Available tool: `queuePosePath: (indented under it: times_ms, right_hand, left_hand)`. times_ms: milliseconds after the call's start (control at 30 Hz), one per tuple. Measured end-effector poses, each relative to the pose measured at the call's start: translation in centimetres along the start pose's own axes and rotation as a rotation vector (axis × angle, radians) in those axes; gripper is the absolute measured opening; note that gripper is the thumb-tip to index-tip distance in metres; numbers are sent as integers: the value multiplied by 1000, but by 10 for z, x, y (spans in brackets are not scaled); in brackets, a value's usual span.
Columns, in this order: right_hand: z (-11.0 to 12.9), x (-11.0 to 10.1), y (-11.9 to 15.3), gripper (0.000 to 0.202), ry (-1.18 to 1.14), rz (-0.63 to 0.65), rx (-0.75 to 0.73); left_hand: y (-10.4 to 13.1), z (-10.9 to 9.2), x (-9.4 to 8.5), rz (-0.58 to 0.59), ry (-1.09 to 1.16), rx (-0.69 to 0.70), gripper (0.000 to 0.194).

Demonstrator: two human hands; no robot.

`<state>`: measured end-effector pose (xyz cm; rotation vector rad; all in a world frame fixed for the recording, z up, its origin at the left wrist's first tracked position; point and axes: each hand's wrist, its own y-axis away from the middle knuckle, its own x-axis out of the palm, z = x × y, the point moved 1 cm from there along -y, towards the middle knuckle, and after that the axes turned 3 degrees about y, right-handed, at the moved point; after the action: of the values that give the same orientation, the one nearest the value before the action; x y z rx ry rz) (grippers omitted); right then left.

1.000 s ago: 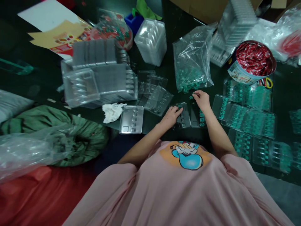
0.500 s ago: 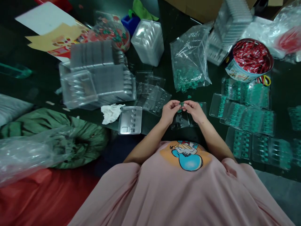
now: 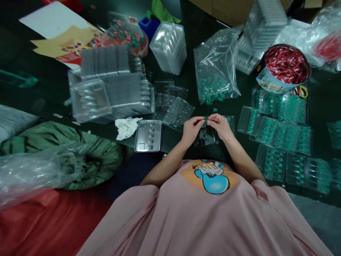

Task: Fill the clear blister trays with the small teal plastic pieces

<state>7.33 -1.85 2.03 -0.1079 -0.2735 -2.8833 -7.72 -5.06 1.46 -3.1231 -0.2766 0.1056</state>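
Observation:
Between the fingertips of my left hand and my right hand is a small green plastic piece, pinched from both sides. Its exact shape is too small to make out. Under the hands lies a clear plastic blister tray with a row of moulded pockets, partly covered by my fingers. Just beyond the hands a loose green piece rests on the dark table. Farther back stands a clear bag with many green pieces at its bottom.
Trays filled with green pieces lie at the right, below a tub of red wrapped packets and yellow-handled scissors. Stacked clear trays stand at the left. A crumpled white tissue and a single tray lie near the front edge.
Both hands stay over the tray with the green piece between them; only their fingers have shifted slightly. The whole view has moved a little.

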Motion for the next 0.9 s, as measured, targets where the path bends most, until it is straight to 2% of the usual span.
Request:
queuePosePath:
  times_ms: [167, 333, 400, 533, 800, 900]
  right_hand:
    - [-1, 0, 3, 19, 97, 27, -66]
    - [-1, 2, 7, 16, 137, 87, -85]
    - [-2, 2, 8, 15, 133, 99, -78]
    - [-4, 3, 9, 17, 66, 114, -55]
    - [-12, 6, 12, 29, -156, 129, 55]
    - [-12, 5, 13, 31, -177, 125, 69]
  left_hand:
    - [4, -9, -5, 48, -133, 52, 17]
    - [4, -5, -11, 147, -87, -101, 25]
    - [4, -6, -12, 175, -138, -126, 26]
    - [4, -10, -11, 163, -247, -95, 22]
    - [5, -3, -8, 93, -129, -167, 18]
    - [7, -6, -10, 125, -95, -172, 21]
